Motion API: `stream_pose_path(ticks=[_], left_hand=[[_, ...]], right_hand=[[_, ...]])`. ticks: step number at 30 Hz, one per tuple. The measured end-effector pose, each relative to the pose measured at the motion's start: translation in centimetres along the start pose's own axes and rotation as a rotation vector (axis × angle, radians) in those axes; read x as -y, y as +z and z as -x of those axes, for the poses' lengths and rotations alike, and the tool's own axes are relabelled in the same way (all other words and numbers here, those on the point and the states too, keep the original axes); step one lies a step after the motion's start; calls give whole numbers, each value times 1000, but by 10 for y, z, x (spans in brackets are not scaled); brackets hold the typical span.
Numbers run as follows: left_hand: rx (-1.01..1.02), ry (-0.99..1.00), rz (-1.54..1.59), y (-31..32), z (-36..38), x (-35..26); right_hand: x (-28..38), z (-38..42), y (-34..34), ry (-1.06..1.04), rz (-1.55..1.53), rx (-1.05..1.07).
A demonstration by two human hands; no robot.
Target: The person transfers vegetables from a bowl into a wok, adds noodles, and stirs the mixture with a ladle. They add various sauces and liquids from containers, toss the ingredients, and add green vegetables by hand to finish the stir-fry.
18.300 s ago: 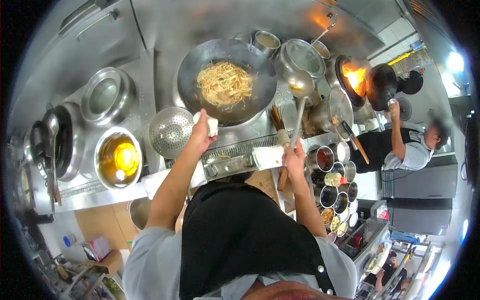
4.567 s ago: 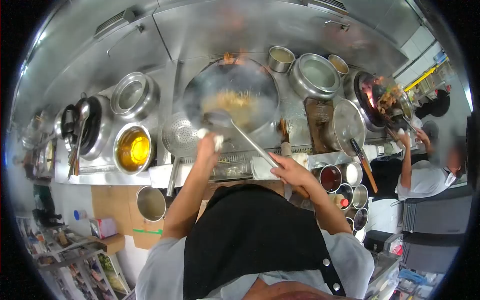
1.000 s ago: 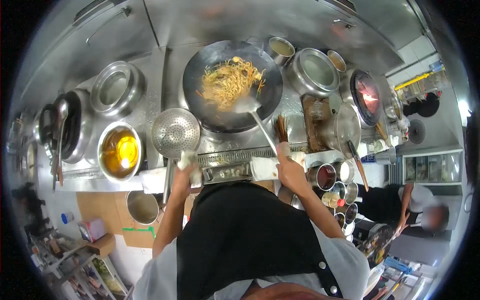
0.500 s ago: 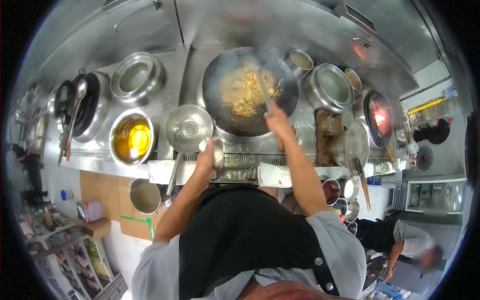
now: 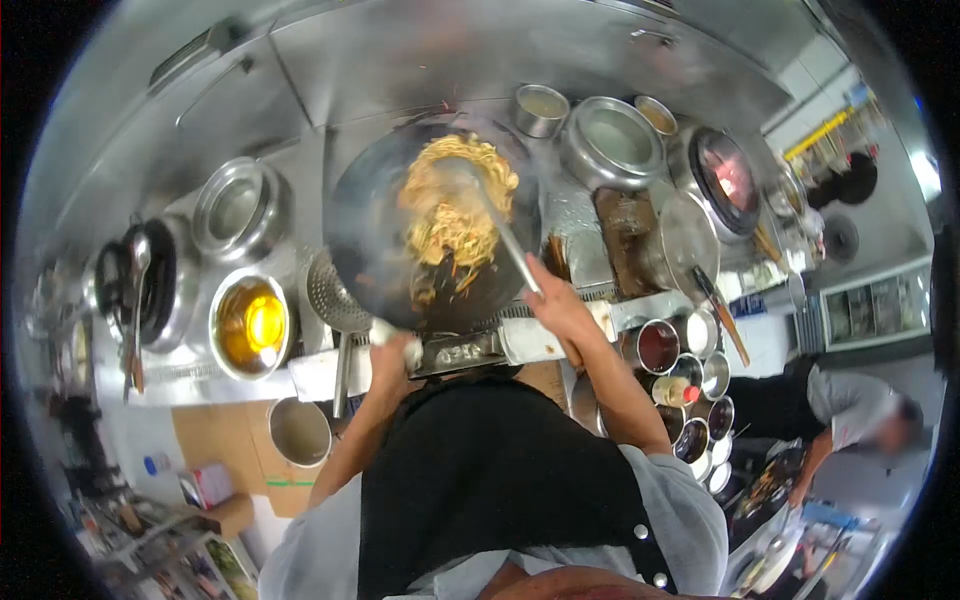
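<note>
A dark wok (image 5: 365, 210) stands on the steel stove, with a mass of noodles (image 5: 440, 228) in it and steam above. My right hand (image 5: 562, 308) is closed on the handle of a metal ladle (image 5: 508, 238), whose bowl lies over the noodles. At the wok's near edge my left hand (image 5: 390, 360) is closed round a white cloth (image 5: 398, 342). A perforated strainer (image 5: 335, 295) rests just left of the wok, its handle pointing toward me.
A bowl of yellow oil (image 5: 232, 330) sits at the left. Metal pots (image 5: 612, 140) stand behind at the right, near a glowing burner (image 5: 728, 180). Several sauce containers (image 5: 657, 345) are at the lower right, and another person (image 5: 850, 405) works beyond them.
The wok has tilted and shifted toward me, and the noodles are bunched higher in it. My left hand is now at its near edge. The view has turned slightly.
</note>
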State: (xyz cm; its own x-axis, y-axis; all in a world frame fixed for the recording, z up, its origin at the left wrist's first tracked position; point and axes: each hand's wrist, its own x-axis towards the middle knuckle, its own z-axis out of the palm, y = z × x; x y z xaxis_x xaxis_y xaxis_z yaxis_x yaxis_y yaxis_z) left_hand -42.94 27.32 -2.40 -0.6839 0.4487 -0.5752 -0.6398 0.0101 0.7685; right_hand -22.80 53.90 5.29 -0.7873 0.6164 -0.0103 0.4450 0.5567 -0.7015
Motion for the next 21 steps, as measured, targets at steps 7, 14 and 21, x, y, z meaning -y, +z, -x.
stream_pose_path(ticks=[7,14,21], left_hand=[[199,-53,27,53,-52,-57],[240,115,9,-28,-78,43],[163,25,123,29,-27,-37]], right_hand=[[50,81,-5,288,-630,440],[24,48,7,107,-113,98],[72,95,-17,280,-623,389]])
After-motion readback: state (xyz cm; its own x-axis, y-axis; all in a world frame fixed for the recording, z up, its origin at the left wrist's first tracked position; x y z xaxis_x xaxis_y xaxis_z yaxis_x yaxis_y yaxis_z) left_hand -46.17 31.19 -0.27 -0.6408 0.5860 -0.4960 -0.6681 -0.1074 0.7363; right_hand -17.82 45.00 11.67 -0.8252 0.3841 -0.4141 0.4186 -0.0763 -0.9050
